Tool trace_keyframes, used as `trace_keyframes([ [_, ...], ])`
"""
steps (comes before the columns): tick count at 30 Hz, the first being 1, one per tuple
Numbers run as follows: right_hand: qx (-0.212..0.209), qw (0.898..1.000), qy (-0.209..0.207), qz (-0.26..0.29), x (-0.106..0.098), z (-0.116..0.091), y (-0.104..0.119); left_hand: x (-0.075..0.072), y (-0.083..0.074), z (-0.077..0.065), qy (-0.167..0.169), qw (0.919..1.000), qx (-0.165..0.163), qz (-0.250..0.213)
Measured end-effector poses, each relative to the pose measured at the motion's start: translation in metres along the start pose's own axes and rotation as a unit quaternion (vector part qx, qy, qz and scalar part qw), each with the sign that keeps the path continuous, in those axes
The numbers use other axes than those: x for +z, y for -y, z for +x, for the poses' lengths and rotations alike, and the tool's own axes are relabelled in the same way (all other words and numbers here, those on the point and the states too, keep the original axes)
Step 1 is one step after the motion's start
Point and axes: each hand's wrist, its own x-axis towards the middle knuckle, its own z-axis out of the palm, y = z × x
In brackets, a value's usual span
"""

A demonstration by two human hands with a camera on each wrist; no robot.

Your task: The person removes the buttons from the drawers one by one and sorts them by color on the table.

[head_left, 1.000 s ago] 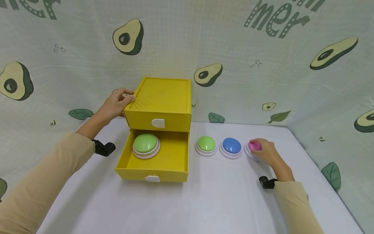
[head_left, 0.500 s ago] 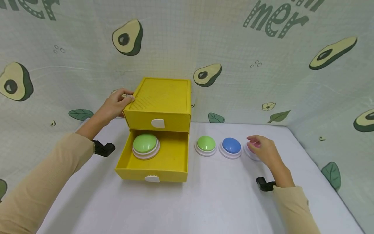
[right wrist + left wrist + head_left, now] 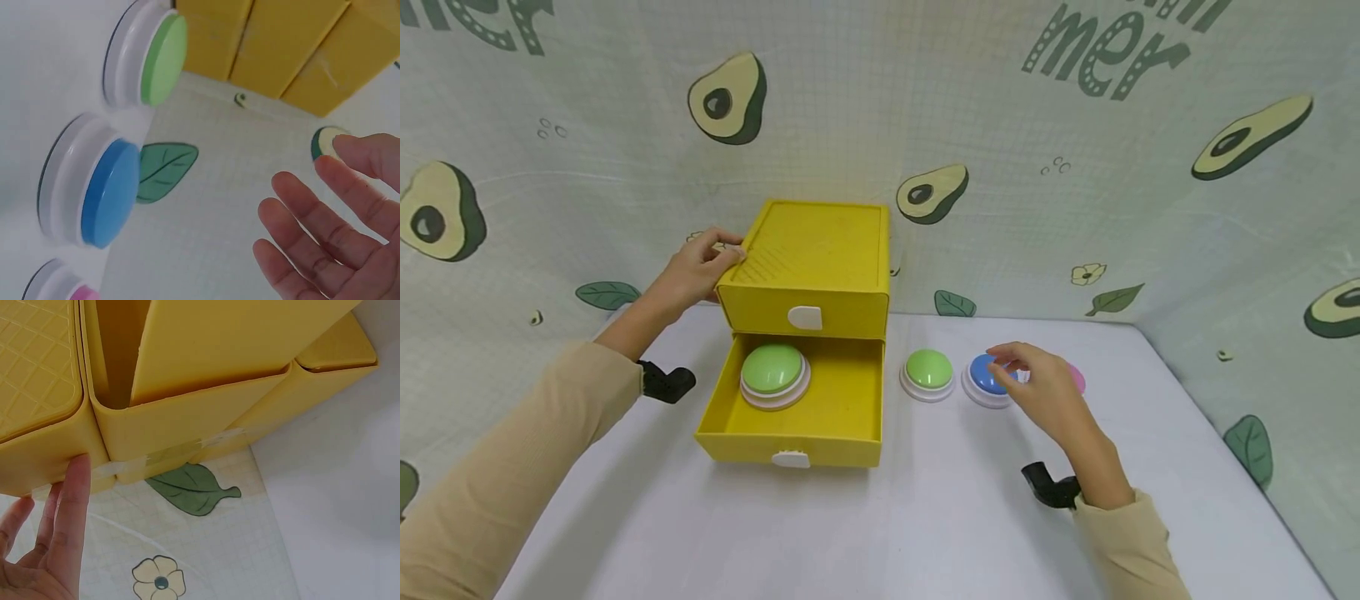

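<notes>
A yellow drawer cabinet (image 3: 820,242) stands on the table, its lower drawer (image 3: 842,400) pulled out. In that drawer, on the left, sits a large green push button (image 3: 772,368). My left hand (image 3: 696,265) touches the cabinet's left side and top edge; the left wrist view shows its fingers (image 3: 74,512) fairly straight against the yellow wall. My right hand (image 3: 1041,392) hovers over the blue button (image 3: 112,194), holding nothing, with fingers loosely bent and apart from it. A smaller green button (image 3: 929,369) lies to the left, and the pink button (image 3: 1077,379) is partly hidden behind the hand.
The cabinet's upper drawer is closed, with a white handle (image 3: 806,317). Another white handle (image 3: 792,458) is on the lower drawer's front. A cloth with avocado prints (image 3: 835,117) hangs behind the white table (image 3: 925,517).
My right hand has let go of the pink button and moved left and up over the blue one. The buttons stay in place; my left hand has not moved.
</notes>
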Motion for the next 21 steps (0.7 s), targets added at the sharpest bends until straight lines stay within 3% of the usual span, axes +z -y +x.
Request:
trace_keyframes([
  [12,-0.098,0.994,-0.009,0.042,0.022,-0.012,0.066,-0.002,0.0,0.0,0.003,1.0,0.001,-0.002],
  [21,-0.106,0.991,0.031,0.069,0.043,-0.023,0.113,-0.001,-0.003,-0.002,0.004,1.0,0.0,-0.001],
])
